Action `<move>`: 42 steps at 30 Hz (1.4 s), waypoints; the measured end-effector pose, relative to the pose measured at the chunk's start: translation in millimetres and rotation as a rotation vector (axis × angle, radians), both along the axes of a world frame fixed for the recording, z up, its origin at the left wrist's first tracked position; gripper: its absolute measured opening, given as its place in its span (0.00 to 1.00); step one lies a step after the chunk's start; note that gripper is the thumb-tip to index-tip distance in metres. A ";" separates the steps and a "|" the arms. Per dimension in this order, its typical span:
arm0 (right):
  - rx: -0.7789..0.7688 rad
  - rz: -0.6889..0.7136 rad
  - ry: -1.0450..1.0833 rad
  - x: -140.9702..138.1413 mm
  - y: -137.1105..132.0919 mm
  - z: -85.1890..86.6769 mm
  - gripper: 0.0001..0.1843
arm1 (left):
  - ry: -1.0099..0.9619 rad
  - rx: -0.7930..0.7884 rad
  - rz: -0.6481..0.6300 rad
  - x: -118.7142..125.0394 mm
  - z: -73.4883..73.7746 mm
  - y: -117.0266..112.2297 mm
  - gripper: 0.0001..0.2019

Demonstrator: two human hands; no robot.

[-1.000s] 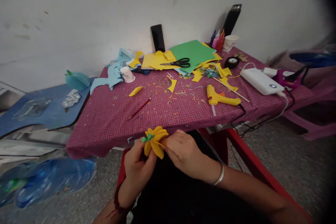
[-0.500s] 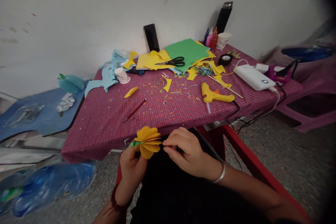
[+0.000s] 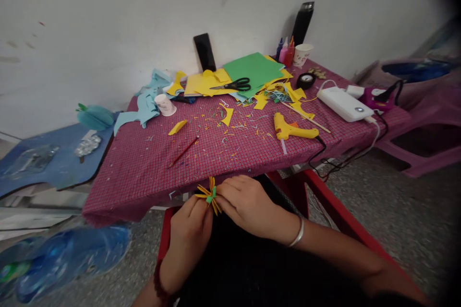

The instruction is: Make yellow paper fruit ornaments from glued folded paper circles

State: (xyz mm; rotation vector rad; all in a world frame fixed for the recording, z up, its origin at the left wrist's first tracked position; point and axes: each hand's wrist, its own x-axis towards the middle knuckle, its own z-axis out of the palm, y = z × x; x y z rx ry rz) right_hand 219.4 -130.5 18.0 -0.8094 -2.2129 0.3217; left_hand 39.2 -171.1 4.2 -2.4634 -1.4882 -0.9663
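Note:
A small yellow paper flower [image 3: 209,194] with a green centre is held between both my hands, just below the near edge of the table. My left hand [image 3: 189,232] is closed under it, fingers pinching its base. My right hand [image 3: 245,204] is closed on its right side, fingertips pressed against the petals. The flower now faces the camera end on, its petals showing as thin edges. A silver bangle sits on my right wrist and a dark red band on my left.
The table with a red checked cloth [image 3: 144,172] holds a yellow glue gun [image 3: 290,129], scissors [image 3: 234,85] on yellow and green paper sheets [image 3: 252,69], a white power bank [image 3: 342,104], tape, cups, a red stick [image 3: 183,150] and scattered scraps. Blue plastic bottles [image 3: 65,259] lie on the floor at left.
Both hands turned the flower so its broad petals no longer face up and only the edges show. The hands drew closer together around it.

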 end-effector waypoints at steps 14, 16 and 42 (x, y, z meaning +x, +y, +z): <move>-0.029 0.058 0.019 -2.5 0.9 -1.0 0.11 | -0.389 -0.260 0.043 1.1 17.2 -3.3 0.07; -0.073 0.064 0.040 -3.3 -1.0 -4.6 0.09 | -0.520 -0.271 0.071 -1.2 15.8 -2.2 0.06; -0.052 0.042 0.320 8.5 0.1 0.0 0.03 | -0.699 -0.255 -0.010 -11.7 -5.6 1.1 0.08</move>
